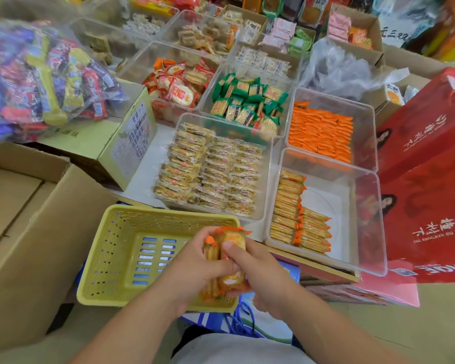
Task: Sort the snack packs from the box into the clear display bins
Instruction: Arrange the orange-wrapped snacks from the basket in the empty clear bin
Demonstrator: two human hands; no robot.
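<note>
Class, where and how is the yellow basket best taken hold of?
Grip the basket by its left rim, from above: the lip flares outward and is free there, while the left hand and right hand hold packs over its right side.

Near-right bin [325, 202] half bare — red carton [426, 179] walls its right, yellow basket [121, 248] its left.

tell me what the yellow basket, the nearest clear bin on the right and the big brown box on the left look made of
Yellow basket: moulded plastic, matt, judging by its even colour and punched slots.
Clear bin: rigid transparent plastic, possibly acrylic; glossy, with see-through walls.
Brown box: cardboard, dull, with folded flaps.
</note>
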